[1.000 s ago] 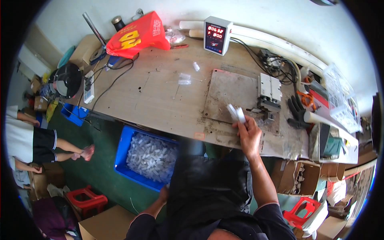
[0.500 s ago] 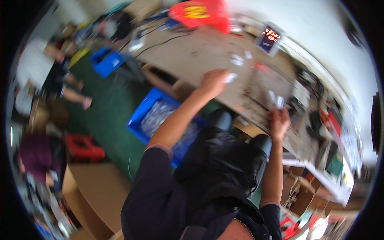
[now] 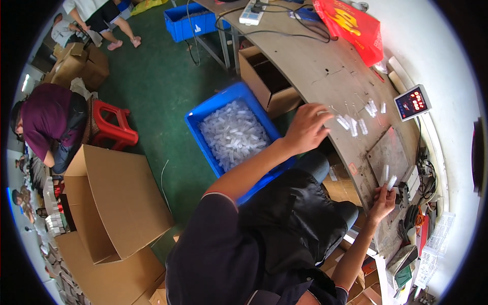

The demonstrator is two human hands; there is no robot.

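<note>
White ridged pieces (image 3: 391, 183), pinched at one end by the right hand (image 3: 384, 204) over the bench (image 3: 300, 57); left hand (image 3: 307, 129), fingers parted, beside loose pieces (image 3: 353, 127). Likely light, fairly stiff; best held by one end.

Bench (image 3: 312, 63): was brown, scuffed.
Upper end: carried a white power strip (image 3: 252, 13) and red bag (image 3: 353, 30).
Middle: held whitish ribbed pieces (image 3: 362, 126) near a metal plate (image 3: 386, 150).
</note>
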